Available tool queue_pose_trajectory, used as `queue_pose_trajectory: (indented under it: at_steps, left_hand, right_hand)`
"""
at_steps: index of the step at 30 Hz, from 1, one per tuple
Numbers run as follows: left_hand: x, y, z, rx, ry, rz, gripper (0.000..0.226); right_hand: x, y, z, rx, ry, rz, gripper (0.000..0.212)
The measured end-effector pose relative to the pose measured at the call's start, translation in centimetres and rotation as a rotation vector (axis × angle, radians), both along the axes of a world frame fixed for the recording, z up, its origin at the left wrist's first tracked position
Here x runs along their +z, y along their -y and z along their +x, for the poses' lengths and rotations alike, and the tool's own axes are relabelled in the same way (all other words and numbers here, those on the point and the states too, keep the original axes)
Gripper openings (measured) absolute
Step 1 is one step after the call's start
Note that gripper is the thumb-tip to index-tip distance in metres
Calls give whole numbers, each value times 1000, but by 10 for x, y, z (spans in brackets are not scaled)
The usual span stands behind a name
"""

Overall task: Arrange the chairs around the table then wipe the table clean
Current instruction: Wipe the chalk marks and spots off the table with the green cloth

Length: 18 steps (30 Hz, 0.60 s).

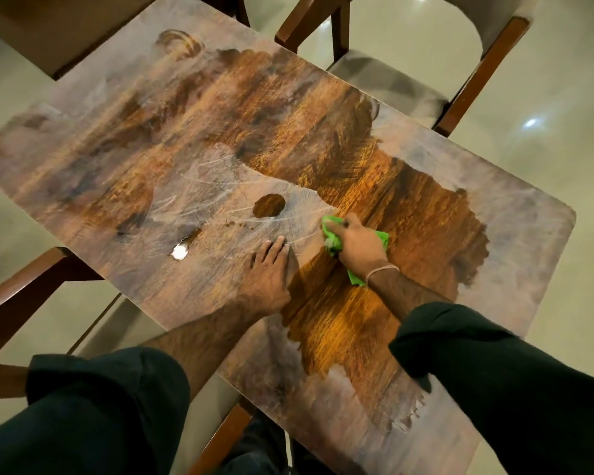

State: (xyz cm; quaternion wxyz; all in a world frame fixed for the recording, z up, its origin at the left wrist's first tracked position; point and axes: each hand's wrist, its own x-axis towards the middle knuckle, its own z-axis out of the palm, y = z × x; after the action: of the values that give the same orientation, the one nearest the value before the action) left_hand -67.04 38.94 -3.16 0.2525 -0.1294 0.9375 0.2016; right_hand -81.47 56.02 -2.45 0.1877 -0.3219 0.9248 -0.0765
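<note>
**A:** Where's the cloth?

**B:** In your right grip (359, 246). Its fingers are curled round the bunched green cloth (382, 238) and press it onto the table (357, 159), a little right of the middle. Green corners stick out past your knuckles and under your wrist.

**A:** And the other one?

**B:** Your left grip (268, 274) holds nothing. It lies palm down on the table just beside the right one, with the fingers straight, close together and pointing away from you.

**A:** How does the top look?

**B:** Mixed. A broad patch of glossy orange-brown wood runs from the far side, past the cloth, down to your edge. A pale dusty film (515, 214) covers the left end, the right end and the near right corner. The cloth sits right on the border between film and bare wood. In the film ahead of your left grip there's a dark oval patch (269, 205) and a small bright white spot (179, 252). I can't tell what that spot is.

**A:** And the chairs?

**B:** A pale-seated chair (391, 84) stands at the far side with its seat partly under the table. A second chair (48, 36) is at the far left corner. The wooden frame of a third chair (21, 293) is at the near left.
</note>
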Motion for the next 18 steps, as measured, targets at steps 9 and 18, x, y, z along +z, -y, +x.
queue_pose_trajectory:
  at_steps: [9,18]
  left_hand:
    - [0,2,-5,-5,2,-21,101]
    - [-11,11,-9,-16,-30,-32,100]
  right_hand:
    - [2,8,-3,-202,25,-30,60]
    - [-1,5,-19,-250,-15,-12,57]
